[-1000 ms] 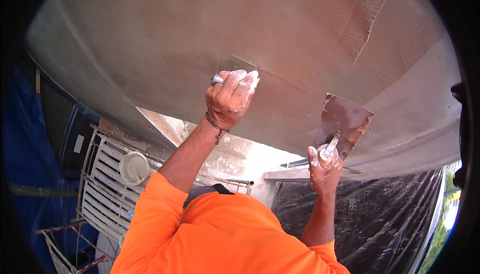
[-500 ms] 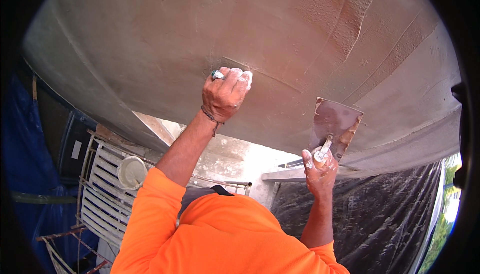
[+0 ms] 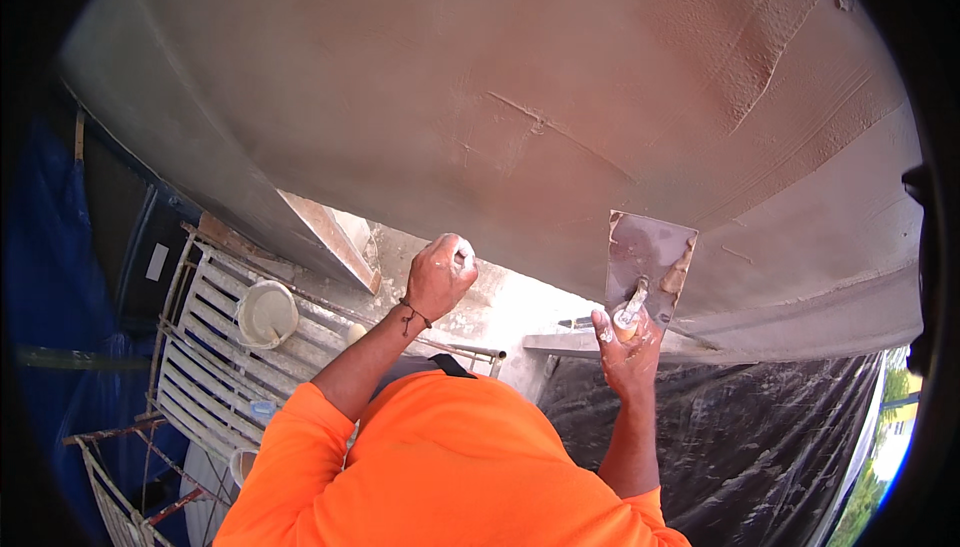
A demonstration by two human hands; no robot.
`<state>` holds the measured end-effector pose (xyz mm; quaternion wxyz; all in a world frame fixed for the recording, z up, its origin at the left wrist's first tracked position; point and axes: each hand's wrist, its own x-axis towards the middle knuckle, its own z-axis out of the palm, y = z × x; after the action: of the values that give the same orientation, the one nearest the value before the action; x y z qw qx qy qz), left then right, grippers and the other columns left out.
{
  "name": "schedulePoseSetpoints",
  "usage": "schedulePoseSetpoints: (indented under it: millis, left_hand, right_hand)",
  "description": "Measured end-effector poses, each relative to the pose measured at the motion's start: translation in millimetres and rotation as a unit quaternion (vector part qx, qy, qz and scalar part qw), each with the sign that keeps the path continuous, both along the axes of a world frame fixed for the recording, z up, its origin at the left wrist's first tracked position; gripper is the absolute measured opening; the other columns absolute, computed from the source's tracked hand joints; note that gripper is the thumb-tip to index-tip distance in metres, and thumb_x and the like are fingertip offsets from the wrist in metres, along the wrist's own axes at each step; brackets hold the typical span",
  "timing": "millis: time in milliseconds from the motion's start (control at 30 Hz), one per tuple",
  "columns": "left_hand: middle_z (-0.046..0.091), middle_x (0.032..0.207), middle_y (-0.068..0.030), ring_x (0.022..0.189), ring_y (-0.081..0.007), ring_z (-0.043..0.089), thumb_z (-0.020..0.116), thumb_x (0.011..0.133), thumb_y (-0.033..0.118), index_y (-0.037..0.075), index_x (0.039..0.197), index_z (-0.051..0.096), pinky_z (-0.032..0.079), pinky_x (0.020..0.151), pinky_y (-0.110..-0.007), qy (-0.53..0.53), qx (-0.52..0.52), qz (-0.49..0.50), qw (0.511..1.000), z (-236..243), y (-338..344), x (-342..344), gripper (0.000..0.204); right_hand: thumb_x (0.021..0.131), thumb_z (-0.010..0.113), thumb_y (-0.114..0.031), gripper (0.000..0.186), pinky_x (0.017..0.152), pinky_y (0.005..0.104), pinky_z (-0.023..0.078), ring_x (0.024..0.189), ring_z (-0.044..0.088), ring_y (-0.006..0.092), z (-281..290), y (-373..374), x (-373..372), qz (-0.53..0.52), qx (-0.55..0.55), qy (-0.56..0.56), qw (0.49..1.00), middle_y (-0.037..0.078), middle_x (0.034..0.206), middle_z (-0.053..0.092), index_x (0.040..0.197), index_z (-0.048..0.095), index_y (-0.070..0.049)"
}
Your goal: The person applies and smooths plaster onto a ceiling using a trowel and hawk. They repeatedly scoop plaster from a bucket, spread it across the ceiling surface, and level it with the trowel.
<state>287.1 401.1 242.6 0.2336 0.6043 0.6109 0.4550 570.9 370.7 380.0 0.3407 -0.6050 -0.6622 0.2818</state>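
Observation:
My left hand [image 3: 442, 275] is curled closed just below the lower edge of a plastered surface [image 3: 400, 67]. Its fingertips are whitened, and whatever they may hold is hidden. A dark cord circles that wrist. In my right hand [image 3: 630, 355] is a plastering trowel [image 3: 650, 247], gripped by its handle with the thumb sticking up. Brownish plaster clings along the right side of its rectangular blade. The surface overhead is grey-brown and damp-looking, with a raised ridge across its middle and rougher plaster at the upper right.
To the left, a white bucket [image 3: 267, 314] stands on a slatted metal platform [image 3: 205, 352] with rusty rails. Blue sheeting [image 3: 60, 297] hangs at far left. Black plastic sheeting [image 3: 740, 437] covers the lower right. A pale beam [image 3: 560, 342] runs behind my right hand.
My left hand has come down off the plastered surface, still closed. The right hand with the trowel has shifted slightly left and down. The view has tilted a little.

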Motion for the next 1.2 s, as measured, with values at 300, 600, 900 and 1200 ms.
schedulePoseSetpoints:
  millis: [300,600,900,1200]
  left_hand:
    - [0.064,0.107,-0.0158,0.098,-0.0371,0.064,0.067,0.087,0.010,0.007,0.119,0.065,0.052,0.085,-0.047,0.196,-0.135,-0.070,0.969,-33.2,-35.3,13.0,0.032]
    - [0.057,0.114,-0.0177,0.105,-0.0361,0.058,0.068,0.085,0.007,0.003,0.154,0.038,0.045,0.093,-0.046,0.210,0.179,0.083,0.958,61.3,47.8,12.1,0.075]
    - [0.055,0.108,-0.0158,0.101,-0.0348,0.057,0.071,0.083,0.009,0.009,0.153,0.043,0.046,0.092,-0.046,0.216,0.191,0.094,0.953,65.4,71.2,8.0,0.075]
    - [0.058,0.108,-0.0158,0.101,-0.0357,0.059,0.071,0.084,0.009,0.007,0.141,0.053,0.048,0.088,-0.046,0.183,0.218,0.109,0.952,68.9,73.5,8.7,0.060]
  right_hand:
    - [0.090,0.078,-0.023,0.031,0.062,0.0319,0.048,0.065,0.054,0.0120,0.3,4.8,10.3,0.040,0.007,-0.044,0.998,0.006,0.069,0.063,0.086,0.058,0.001]
    - [0.091,0.077,-0.027,0.033,0.063,0.0335,0.048,0.066,0.054,0.0131,-7.3,1.6,8.1,0.033,-0.032,-0.027,0.999,0.006,0.069,0.062,0.089,0.060,0.001]
    - [0.090,0.079,-0.027,0.032,0.063,0.0321,0.050,0.066,0.059,0.0119,-4.6,0.7,6.0,0.011,-0.042,-0.038,0.998,0.006,0.069,0.065,0.087,0.062,0.000]
    - [0.091,0.078,-0.026,0.030,0.061,0.0332,0.048,0.064,0.055,0.0123,-8.5,-2.4,3.0,0.026,-0.031,-0.030,0.999,0.004,0.069,0.063,0.085,0.061,-0.001]
